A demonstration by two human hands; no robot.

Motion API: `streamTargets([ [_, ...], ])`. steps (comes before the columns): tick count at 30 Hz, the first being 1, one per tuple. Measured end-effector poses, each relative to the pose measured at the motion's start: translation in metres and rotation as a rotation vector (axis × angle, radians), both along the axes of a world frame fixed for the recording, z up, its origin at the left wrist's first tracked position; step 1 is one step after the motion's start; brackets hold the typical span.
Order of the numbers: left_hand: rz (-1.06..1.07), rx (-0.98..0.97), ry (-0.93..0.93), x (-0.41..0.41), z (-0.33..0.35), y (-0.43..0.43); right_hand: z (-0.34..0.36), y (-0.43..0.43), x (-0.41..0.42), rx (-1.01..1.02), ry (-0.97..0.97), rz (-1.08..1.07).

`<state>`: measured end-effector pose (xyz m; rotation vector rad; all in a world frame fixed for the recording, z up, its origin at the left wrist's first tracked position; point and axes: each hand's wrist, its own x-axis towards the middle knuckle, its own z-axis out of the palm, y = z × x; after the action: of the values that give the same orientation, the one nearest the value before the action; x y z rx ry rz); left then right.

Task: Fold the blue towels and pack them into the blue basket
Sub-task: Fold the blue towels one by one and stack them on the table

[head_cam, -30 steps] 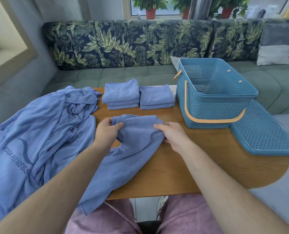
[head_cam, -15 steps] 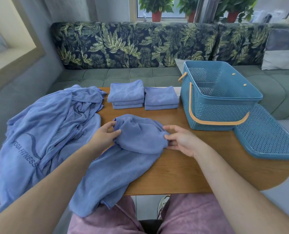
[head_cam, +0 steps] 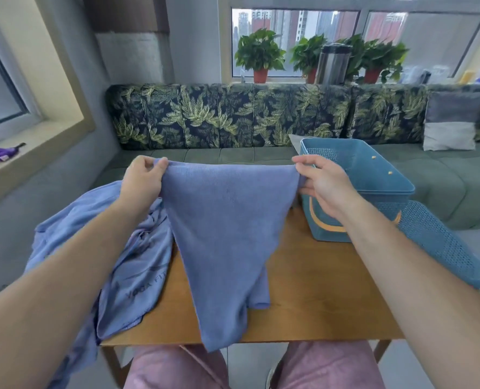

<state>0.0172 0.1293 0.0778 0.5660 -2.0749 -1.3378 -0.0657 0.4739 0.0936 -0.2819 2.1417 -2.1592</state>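
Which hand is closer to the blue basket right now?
Right. The right hand pinches the towel beside the blue basket, overlapping its near-left corner in view; the left hand pinches the towel's other corner, farther left.

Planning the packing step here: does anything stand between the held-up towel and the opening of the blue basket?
Nothing visible does. The left hand and right hand pinch the top corners of the towel above the table. The basket stands open just right of it, its lid lying off to its right side.
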Motion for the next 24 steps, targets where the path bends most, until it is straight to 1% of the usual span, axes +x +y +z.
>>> streamTargets([
  [2,0.000,0.017,0.070,0.001,0.027,0.002,0.026,0.000,-0.002,0.045,0.088,-0.041],
  [5,0.005,0.171,0.179,0.005,0.066,0.007,0.063,-0.001,0.001,0.088,0.185,-0.087],
  [7,-0.086,0.273,0.210,0.013,0.087,0.008,0.084,0.000,0.005,0.107,0.224,-0.114],
  [8,-0.151,0.295,0.209,0.016,0.095,0.007,0.092,0.000,0.005,0.111,0.227,-0.111],
  [11,-0.366,0.371,0.266,0.025,0.114,0.011,0.111,0.006,0.008,0.021,0.164,-0.006],
  [13,-0.399,0.387,0.315,0.033,0.125,0.015,0.124,0.013,0.016,-0.069,0.133,0.094],
  [15,-0.377,0.337,0.339,0.038,0.134,0.014,0.135,0.020,0.025,-0.134,0.136,0.173],
  [17,-0.319,0.240,0.319,0.039,0.138,0.009,0.141,0.027,0.032,-0.133,0.159,0.205],
  [21,-0.198,-0.079,0.268,0.036,0.139,0.012,0.142,0.034,0.040,0.033,0.229,0.129],
  [23,-0.155,-0.147,0.208,0.032,0.137,0.020,0.136,0.034,0.039,0.079,0.224,0.080],
  [24,-0.149,-0.127,0.165,0.031,0.136,0.024,0.131,0.033,0.037,0.087,0.212,0.059],
])
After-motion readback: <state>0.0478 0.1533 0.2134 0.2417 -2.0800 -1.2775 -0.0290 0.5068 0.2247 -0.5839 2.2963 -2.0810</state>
